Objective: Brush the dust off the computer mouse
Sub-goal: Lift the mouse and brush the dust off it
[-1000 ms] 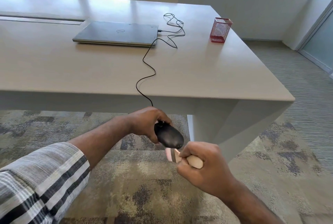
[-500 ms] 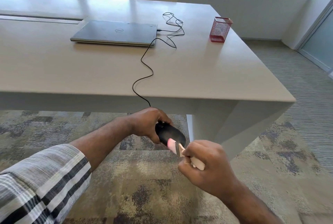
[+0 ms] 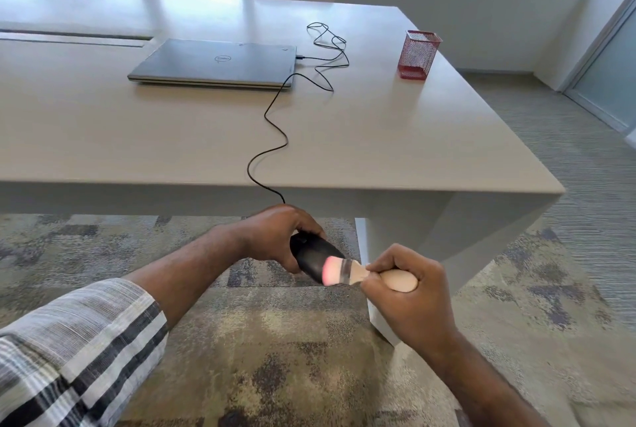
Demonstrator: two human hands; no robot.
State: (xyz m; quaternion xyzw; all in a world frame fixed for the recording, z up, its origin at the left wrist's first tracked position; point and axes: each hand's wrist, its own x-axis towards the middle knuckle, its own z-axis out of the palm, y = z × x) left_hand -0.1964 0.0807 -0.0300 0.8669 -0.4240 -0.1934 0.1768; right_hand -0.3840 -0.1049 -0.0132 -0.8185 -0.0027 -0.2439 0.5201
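Note:
My left hand (image 3: pixel 275 237) grips a black wired computer mouse (image 3: pixel 313 256) in the air, just below and in front of the table's near edge. My right hand (image 3: pixel 406 292) holds a small brush (image 3: pixel 347 272) by its pale wooden handle. The brush's pink bristles press against the mouse's lower right end. The mouse's black cable (image 3: pixel 272 137) runs up over the table edge and across the top to a closed grey laptop (image 3: pixel 215 63).
The beige table (image 3: pixel 413 151) fills the upper view; its right leg stands close behind my right hand. A red mesh pen holder (image 3: pixel 418 54) stands at the far right of the table. Pale chairs line the far side. Patterned carpet lies below.
The brush has swung up from below the mouse onto its surface, and now lies more level with its bristles against the mouse. My left hand has kept the mouse almost still.

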